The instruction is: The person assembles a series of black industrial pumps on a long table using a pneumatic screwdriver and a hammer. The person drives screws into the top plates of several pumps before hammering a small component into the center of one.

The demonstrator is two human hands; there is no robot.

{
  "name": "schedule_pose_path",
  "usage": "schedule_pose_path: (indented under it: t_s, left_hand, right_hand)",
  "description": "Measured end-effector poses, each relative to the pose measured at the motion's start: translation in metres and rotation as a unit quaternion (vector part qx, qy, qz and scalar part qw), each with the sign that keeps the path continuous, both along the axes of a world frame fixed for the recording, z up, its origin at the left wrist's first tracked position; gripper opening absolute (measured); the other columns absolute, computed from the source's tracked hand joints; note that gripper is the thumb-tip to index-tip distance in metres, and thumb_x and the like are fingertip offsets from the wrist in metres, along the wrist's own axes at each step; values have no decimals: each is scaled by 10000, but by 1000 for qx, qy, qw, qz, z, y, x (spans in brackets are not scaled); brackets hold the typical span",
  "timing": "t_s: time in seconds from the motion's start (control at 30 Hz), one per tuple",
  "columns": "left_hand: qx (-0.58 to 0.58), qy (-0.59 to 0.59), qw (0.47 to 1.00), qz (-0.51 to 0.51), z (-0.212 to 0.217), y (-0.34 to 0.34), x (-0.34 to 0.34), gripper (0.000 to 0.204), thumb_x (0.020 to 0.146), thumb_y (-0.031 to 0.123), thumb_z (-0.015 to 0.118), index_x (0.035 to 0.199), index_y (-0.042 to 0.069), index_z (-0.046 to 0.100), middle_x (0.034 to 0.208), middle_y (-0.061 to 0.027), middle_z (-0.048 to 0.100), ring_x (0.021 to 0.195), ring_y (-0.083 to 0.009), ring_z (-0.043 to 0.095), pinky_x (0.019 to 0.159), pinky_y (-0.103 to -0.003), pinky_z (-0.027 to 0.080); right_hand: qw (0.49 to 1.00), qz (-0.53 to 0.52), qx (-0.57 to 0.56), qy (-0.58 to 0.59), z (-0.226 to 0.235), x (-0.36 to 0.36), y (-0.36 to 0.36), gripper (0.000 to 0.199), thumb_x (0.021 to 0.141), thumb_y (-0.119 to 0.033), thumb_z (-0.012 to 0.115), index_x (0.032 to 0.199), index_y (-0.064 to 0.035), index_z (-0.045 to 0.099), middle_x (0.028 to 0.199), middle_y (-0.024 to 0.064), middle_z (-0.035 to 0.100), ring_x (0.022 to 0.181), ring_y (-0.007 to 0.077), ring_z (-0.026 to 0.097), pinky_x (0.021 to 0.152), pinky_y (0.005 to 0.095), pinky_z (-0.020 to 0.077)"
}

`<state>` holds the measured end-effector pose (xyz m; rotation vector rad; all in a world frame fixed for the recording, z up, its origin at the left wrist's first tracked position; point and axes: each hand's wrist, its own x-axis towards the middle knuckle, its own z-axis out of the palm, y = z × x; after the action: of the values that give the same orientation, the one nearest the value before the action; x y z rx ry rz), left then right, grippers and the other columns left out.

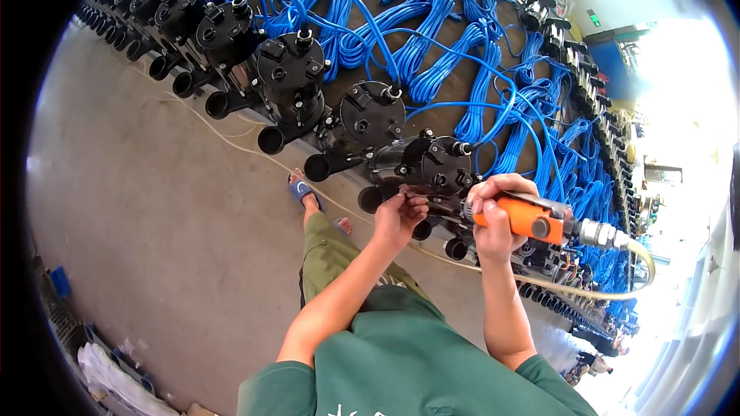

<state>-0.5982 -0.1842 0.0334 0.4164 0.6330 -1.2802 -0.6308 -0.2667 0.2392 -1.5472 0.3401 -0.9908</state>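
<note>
My right hand [497,223] is wrapped round an orange pneumatic screwdriver [530,220], which lies nearly level and points left. A metal fitting [597,233] at its rear end joins a clear yellowish air hose [646,258]. My left hand [399,219] is pinched at the near side of a black submersible pump [442,163], by the front end of the screwdriver. What the left fingertips hold is too small to make out. The pump has a round lid with bolts, and a blue cable comes off its top.
More black pumps [289,69] stand in a long row to the left, their round outlets facing me. Behind them, coiled blue cables [432,46] cover a brown surface. Another row of pumps [586,69] runs along the right. A thin hose [231,141] trails across the grey floor [169,223].
</note>
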Motion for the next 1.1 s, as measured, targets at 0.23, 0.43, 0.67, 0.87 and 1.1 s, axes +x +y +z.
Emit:
schedule_pose_path:
  t_s: [0.23, 0.43, 0.67, 0.87, 1.1]
  left_hand:
    - [259, -662, 696, -106, 58, 24, 21, 595, 784, 131, 850, 1231, -16, 486, 1105, -177, 580, 1035, -325, 596, 938, -449, 518]
    - [218, -837, 501, -20, 50, 6, 55, 1213, 589, 150, 938, 1554, -12, 220, 1481, -263, 421, 1350, -443, 448, 1123, -473, 413]
    - [161, -819, 548, -54, 33, 6, 67, 1143, 572, 177, 951, 1513, -19, 332, 1464, -261, 489, 1391, -453, 462, 1130, -465, 436]
    - [162, -828, 535, -52, 28, 7, 69, 1058, 562, 195, 958, 1441, -7, 406, 1383, -244, 561, 1256, -426, 574, 1044, -466, 495]
    - [-42, -718, 679, -146, 24, -5, 106, 1195, 592, 197, 983, 1563, 58, 301, 1470, -192, 489, 1327, -347, 540, 1105, -401, 454]
  right_hand:
    - [1000, 8, 2, -2, -1, -2, -3, 296, 885, 23, 590, 1176, 16, 534, 999, 158, 672, 705, 156, 616, 656, 294, 538]
    - [1000, 29, 0, 6, 3, 10, -2, 420, 879, 34, 583, 1297, 39, 542, 1085, 208, 684, 708, 144, 630, 657, 280, 542]
    - [998, 55, -23, -3, 20, 60, 5, 367, 852, 14, 592, 1216, 39, 550, 1008, 197, 675, 672, 158, 618, 665, 304, 545]
    - [994, 89, -35, 58, 6, 76, -2, 344, 866, 16, 591, 1206, 23, 539, 988, 181, 664, 692, 167, 621, 661, 320, 548]
    - [998, 17, -33, -44, 37, 92, -19, 415, 785, -13, 596, 1196, 36, 568, 1008, 199, 660, 654, 156, 609, 650, 329, 542]
